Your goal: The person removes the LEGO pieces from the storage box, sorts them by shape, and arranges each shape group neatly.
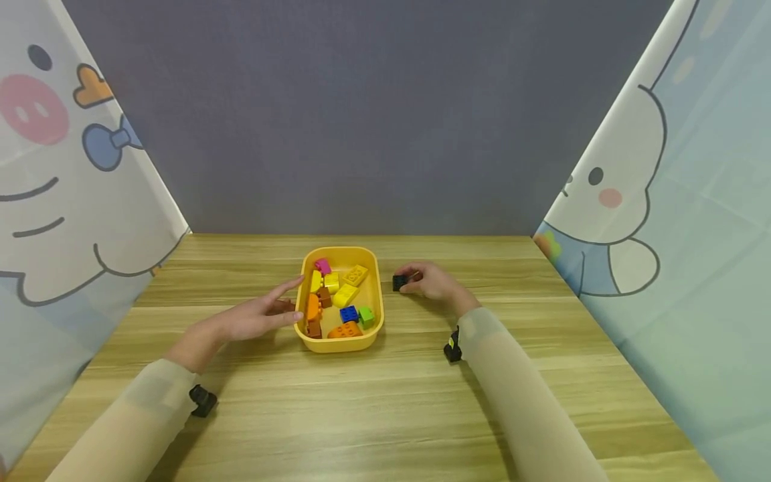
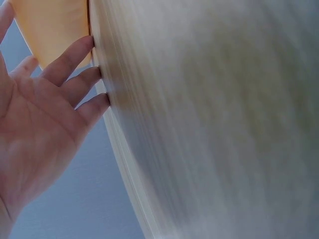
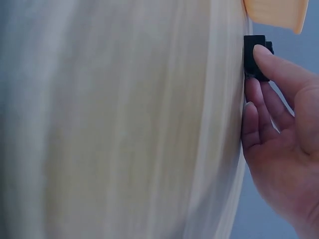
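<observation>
A yellow bin (image 1: 382, 294) holds several toy building bricks: yellow ones, brown ones, a pink brick (image 1: 323, 266), a blue brick (image 1: 349, 314), a green brick (image 1: 366, 316) and orange ones like the dotted orange brick (image 1: 345, 330). My left hand (image 1: 255, 318) is at the bin's left side, thumb and forefinger spread at its rim, the other fingertips on the table in the left wrist view. Right of the bin, my right hand (image 1: 434, 281) pinches a black brick (image 3: 253, 56) between thumb and fingers. That brick stands against the tabletop, its studs facing away from the table.
The wooden table (image 1: 337, 415) ends at a dark grey panel (image 1: 361, 120) behind the bin. Printed cloths with cartoon animals flank it, a left cloth (image 1: 66, 201) and a right cloth (image 1: 693, 201). A small black device (image 1: 203, 400) is at the left sleeve, another black device (image 1: 453, 347) at the right.
</observation>
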`<state>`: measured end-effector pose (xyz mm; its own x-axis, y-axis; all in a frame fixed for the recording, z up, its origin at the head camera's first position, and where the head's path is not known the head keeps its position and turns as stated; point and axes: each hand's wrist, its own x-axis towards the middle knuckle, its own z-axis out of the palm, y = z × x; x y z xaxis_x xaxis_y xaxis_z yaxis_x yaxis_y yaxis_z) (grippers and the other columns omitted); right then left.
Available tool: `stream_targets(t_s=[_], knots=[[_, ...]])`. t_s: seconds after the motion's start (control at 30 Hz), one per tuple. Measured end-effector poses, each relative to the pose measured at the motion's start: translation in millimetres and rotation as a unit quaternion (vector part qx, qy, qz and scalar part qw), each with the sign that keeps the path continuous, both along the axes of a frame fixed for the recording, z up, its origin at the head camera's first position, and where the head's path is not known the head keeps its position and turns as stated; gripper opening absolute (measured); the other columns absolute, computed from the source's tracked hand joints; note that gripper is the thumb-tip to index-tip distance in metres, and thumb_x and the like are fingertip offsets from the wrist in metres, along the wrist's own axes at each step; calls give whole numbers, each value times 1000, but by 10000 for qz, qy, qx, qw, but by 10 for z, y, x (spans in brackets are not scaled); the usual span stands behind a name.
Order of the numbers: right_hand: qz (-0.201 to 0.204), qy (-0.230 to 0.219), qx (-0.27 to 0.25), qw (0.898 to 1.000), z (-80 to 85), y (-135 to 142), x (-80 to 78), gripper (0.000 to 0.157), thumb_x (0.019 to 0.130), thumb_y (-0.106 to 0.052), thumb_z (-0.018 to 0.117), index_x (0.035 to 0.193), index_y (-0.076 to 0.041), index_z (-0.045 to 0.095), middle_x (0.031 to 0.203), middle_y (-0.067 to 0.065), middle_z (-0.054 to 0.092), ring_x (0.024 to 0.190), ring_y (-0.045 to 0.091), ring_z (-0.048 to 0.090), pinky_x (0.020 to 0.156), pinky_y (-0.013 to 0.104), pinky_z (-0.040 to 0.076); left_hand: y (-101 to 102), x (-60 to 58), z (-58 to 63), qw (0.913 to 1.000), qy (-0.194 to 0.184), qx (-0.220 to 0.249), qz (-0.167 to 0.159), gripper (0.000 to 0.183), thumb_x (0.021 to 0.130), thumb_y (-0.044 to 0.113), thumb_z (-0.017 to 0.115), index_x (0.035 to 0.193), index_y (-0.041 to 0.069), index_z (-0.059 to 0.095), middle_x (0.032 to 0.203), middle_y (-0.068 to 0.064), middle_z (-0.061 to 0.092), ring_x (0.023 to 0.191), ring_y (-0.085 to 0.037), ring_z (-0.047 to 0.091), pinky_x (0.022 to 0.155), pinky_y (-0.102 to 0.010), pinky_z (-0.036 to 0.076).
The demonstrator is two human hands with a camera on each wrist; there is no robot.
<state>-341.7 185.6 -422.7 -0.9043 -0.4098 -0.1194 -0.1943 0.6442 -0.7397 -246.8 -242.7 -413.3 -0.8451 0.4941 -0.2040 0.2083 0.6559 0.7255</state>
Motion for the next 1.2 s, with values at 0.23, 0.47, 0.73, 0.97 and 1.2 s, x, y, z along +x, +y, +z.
stream_targets(t_s=[0.23,0.47,0.73,0.97,1.2], knots=[[16,-54,-37,10000,-20,-10,-1,42,104,-21,77,146,-15,70,139,14,70,125,30,66,101,38,56,-7,-7,-7,10000,-43,19,-3,90,111,57,60,178,36,4,167,-35,44,155,-57,45,123,-79,34],[87,-23,-21,10000,-35,-14,-16,45,104,-18,78,148,-13,68,141,14,69,119,27,65,103,39,54,1,4,-3,10000,-64,61,-4,89,111,56,58,178,35,4,167,-37,42,154,-58,44,123,-78,35],[-75,-343,-162,9993,-33,-18,3,46,104,-20,78,148,-13,67,139,14,69,122,28,64,108,41,54,4,8,14,10000,-74,41,18,88,111,57,58,178,35,5,168,-36,43,156,-58,41,123,-80,33],[-39,-259,-88,9996,-45,-20,-23,46,103,-19,79,147,-12,68,134,14,70,115,25,64,101,36,54,2,3,10,9999,-100,27,22,89,111,57,59,178,36,4,168,-35,42,156,-59,41,122,-80,34],[39,-209,31,9998,-30,-30,-33,49,104,-20,78,150,-11,66,138,16,70,119,27,65,107,41,53,7,9,18,9999,-118,-19,42,89,111,58,58,178,37,4,169,-35,41,157,-59,39,122,-81,32]])
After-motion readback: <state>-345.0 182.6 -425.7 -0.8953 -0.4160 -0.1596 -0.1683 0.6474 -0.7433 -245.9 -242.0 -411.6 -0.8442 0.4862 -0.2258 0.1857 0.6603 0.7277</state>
